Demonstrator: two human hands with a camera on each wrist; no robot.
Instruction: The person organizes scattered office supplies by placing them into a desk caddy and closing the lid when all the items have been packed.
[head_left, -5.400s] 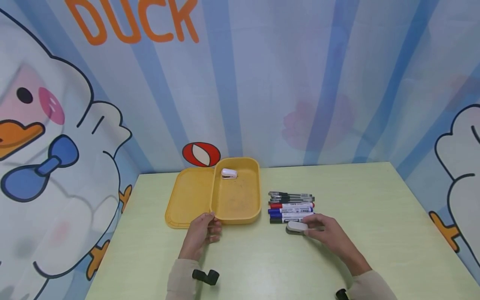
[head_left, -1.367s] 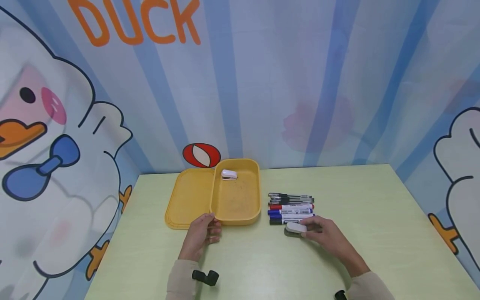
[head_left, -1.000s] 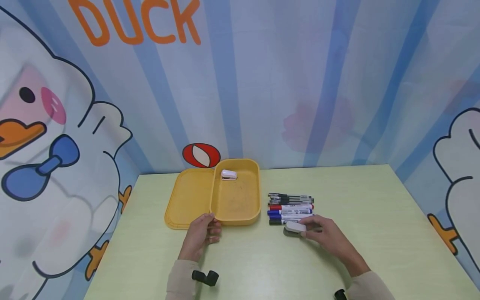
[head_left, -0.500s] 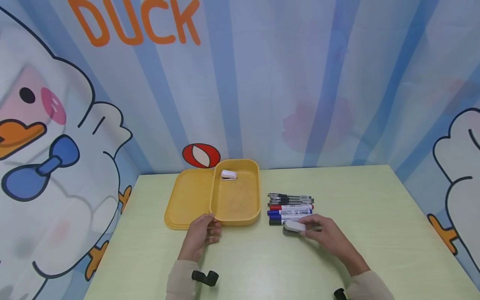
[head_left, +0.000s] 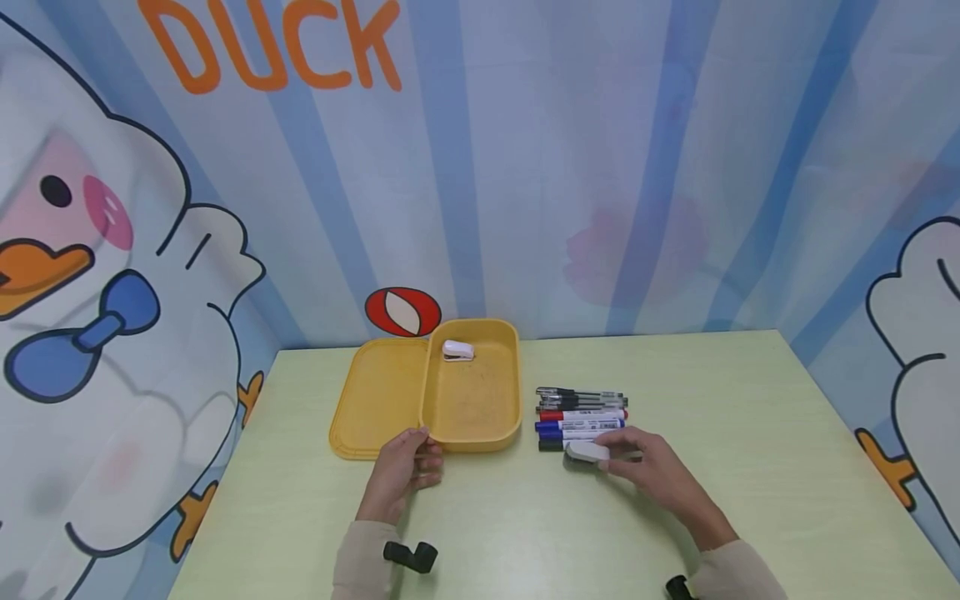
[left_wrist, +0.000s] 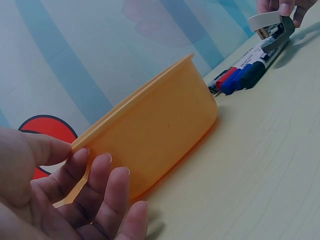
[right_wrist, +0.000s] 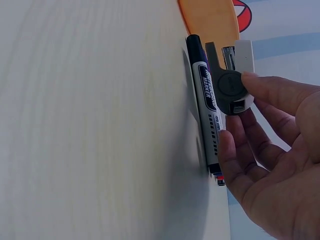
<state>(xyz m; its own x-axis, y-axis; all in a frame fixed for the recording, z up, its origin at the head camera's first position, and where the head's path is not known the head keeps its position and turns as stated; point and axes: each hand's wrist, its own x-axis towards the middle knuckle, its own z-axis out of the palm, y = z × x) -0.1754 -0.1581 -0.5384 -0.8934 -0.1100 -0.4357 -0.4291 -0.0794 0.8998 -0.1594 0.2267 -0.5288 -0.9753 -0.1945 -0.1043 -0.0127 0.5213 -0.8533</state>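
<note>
In the head view my left hand [head_left: 401,473] pinches the near left corner of an open yellow box [head_left: 507,421]; the left wrist view shows thumb and forefinger at the rim [left_wrist: 120,112]. A small white-and-pink stapler [head_left: 458,350] lies in the box's far left part. My right hand [head_left: 660,468] grips a grey-and-white stapler [head_left: 587,452] by its right end, between thumb and fingers. That stapler [right_wrist: 231,82] hangs just above the table beside the black marker [right_wrist: 202,95], its jaws apart in the right wrist view.
The box's lid [head_left: 378,396] lies flat to its left. Right of the box are laid markers with red [head_left: 577,414], blue and black caps, and several black pens [head_left: 581,397] behind them. A striped duck curtain [head_left: 540,167] rises behind the table [head_left: 480,533].
My right hand and the grey-and-white stapler have shifted slightly left, and the stapler has tilted a little, showing less of its grey base. The left hand and box look unmoved.
</note>
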